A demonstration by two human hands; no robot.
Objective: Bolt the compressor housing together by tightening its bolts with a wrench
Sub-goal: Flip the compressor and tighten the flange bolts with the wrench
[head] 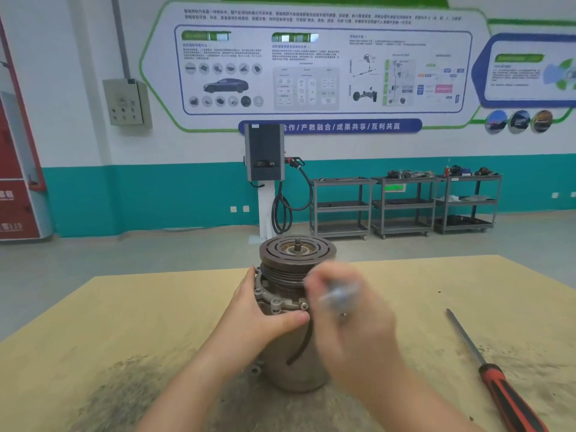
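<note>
On the tan worktable (131,307), toward its middle, the compressor housing (291,341) stands upright with its grooved pulley (297,254) on top and a threaded shaft stub poking out of the centre. Starting at the left, the left hand (258,310) wraps round the upper body of the housing, fingers curved round the far side and the thumb pressed across the front just beneath the flange (274,299), so it steadies the unit. Along that flange several bolt heads sit in their ears; the nearest bolt (304,305) shows just above the thumb tip and looks seated, though whether it is fully tight cannot be told from here. A dark cable (300,344) hangs down the front of the body.

Just right of the flange, the right hand (346,313) is badly motion-blurred. It seems to be curled round a shiny metal tool (338,299), probably the wrench, with a small tip pointing down near the nearest bolt, but how the fingers lie and whether the tool is on a bolt cannot be made out.

My reading is that tightening is under way: bolts are in place round the flange, and how many remain to be snugged is not visible. Further right, a red-and-black-handled screwdriver (495,375) lies on the table, well apart from both hands.
</note>
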